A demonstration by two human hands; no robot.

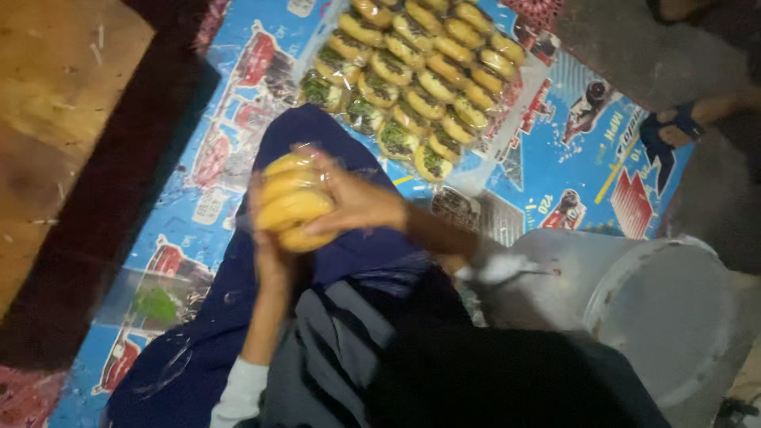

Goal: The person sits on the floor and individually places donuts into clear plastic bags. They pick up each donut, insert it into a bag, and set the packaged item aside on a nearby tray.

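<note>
Both my hands hold a clear plastic packet of several round yellow buns (292, 204) above my lap. My left hand (268, 257) supports the packet from below and behind. My right hand (357, 202) grips it from the right side, fingers wrapped over the front. Beyond my knee, rows of similar wrapped buns (412, 75), some with dark green topping, lie on a blue printed mat (555, 150).
A large grey bucket (658, 309) lies tilted at the right beside my lap. A wooden surface (55, 95) with a dark edge borders the mat on the left. Another person's foot in a sandal (674, 127) rests at the far right.
</note>
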